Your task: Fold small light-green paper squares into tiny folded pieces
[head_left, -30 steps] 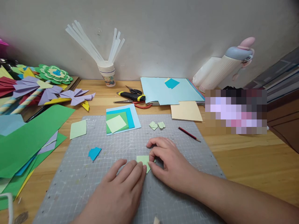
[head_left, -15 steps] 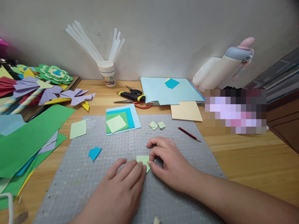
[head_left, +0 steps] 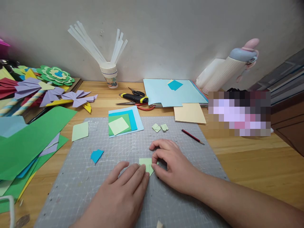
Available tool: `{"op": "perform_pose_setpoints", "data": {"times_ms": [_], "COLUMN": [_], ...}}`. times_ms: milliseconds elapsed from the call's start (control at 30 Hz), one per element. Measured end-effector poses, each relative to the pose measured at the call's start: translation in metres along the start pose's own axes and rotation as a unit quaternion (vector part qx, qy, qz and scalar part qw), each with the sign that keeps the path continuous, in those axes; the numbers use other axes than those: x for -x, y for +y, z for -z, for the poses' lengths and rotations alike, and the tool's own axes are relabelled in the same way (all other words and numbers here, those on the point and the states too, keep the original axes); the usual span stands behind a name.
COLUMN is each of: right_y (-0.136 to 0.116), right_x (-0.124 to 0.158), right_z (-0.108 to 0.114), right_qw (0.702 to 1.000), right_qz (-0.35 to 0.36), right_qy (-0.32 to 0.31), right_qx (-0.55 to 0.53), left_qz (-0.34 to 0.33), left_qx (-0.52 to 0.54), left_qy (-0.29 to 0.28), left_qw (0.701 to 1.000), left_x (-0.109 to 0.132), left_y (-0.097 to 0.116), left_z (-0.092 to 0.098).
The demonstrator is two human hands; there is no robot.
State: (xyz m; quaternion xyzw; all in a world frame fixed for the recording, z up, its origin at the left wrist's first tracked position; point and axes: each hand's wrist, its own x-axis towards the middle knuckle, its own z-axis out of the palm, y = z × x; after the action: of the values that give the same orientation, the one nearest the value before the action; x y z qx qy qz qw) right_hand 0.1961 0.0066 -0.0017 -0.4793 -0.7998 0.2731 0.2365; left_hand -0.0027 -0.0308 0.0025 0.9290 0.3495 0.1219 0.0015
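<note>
A small folded piece of light green paper lies on the grey cutting mat between my hands. My left hand holds its lower left part, fingers bent and close together on it. At the paper's right edge, my right hand pinches it between thumb and index finger, the other fingers curled. Both hands cover parts of the paper. Just beyond them lie two small folded light green pieces. A blue paper piece rests to the left.
Stacked paper squares, a loose light green square and a pencil lie around. Behind are a utility knife, scissors, a paper cup with white strips and a bottle. Green sheets and paper flowers fill the left.
Hardly anything differs. My left fingers have shifted very slightly on the paper, and the whole view has moved a touch. My right hand keeps its pinch.
</note>
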Motion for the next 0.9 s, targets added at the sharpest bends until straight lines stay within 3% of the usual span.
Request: {"op": "perform_pose_setpoints", "data": {"times_ms": [900], "right_y": [0.0006], "right_x": [-0.0015], "right_z": [-0.0014], "right_qw": [1.0], "right_qz": [0.001], "right_qy": [0.005], "right_qx": [0.004], "left_qz": [-0.02], "left_qx": [-0.009], "left_qy": [0.003], "left_qw": [1.0], "left_x": [-0.0011], "left_y": [-0.001], "left_z": [-0.0006]}}
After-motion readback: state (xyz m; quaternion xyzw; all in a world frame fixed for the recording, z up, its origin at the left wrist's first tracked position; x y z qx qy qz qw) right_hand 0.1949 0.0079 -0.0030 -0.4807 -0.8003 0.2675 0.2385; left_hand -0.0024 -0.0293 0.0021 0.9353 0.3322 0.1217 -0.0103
